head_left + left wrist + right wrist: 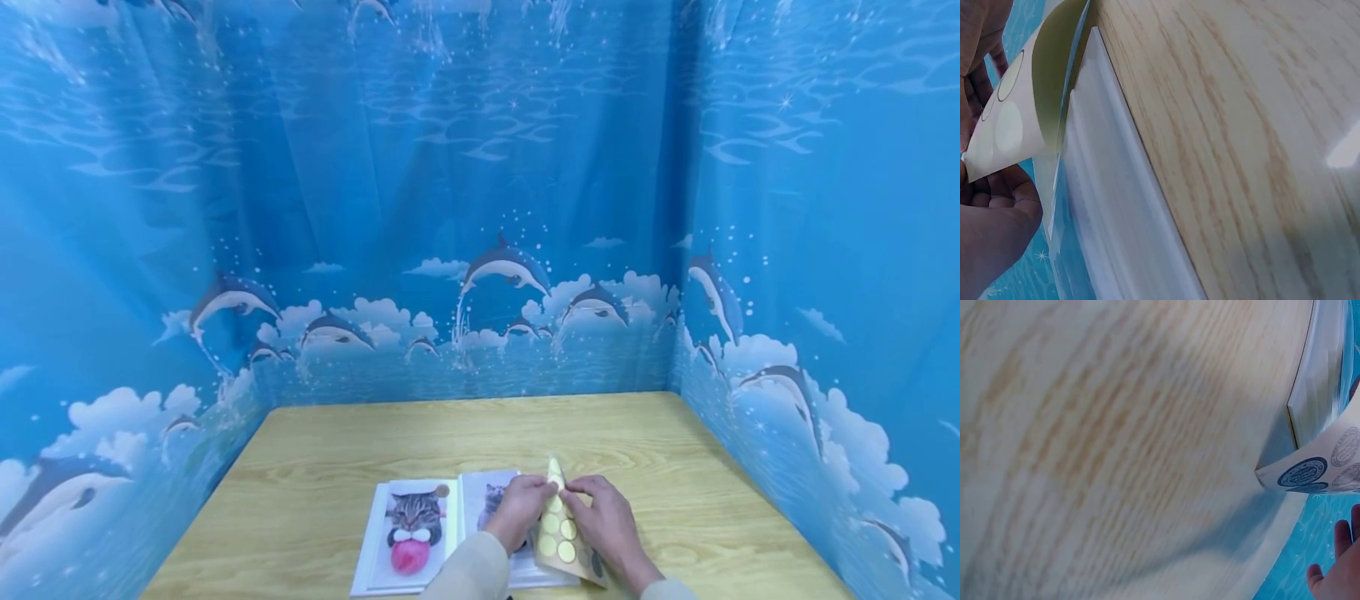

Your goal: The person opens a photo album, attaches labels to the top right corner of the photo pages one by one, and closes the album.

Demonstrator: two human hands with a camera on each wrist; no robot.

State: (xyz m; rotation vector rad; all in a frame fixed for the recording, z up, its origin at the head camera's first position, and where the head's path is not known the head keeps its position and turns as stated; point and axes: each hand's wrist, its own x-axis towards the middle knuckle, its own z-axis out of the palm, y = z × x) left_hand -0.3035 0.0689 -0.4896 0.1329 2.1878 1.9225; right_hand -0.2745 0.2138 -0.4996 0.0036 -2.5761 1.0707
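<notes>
A sheet of round stickers (557,537) stands bent upward above the right page of an open picture book (369,567). My left hand (519,508) pinches the sheet's left edge between thumb and fingers. At its upper right, my right hand (607,521) pinches the same sheet, fingertips close to the left ones. Pale gold circles cover the face toward me. In the right wrist view, dark printed round stickers (1302,472) show on a curled lower corner. The left wrist view has the left hand (1000,215) at the sheet's edge.
On the book's left page is a tabby cat picture (414,510) with a pink ball, and a brown round sticker (442,491) sits at its upper corner. Both lie on a wood-grain table (315,458). Blue dolphin-print curtains (450,208) hang behind and at both sides.
</notes>
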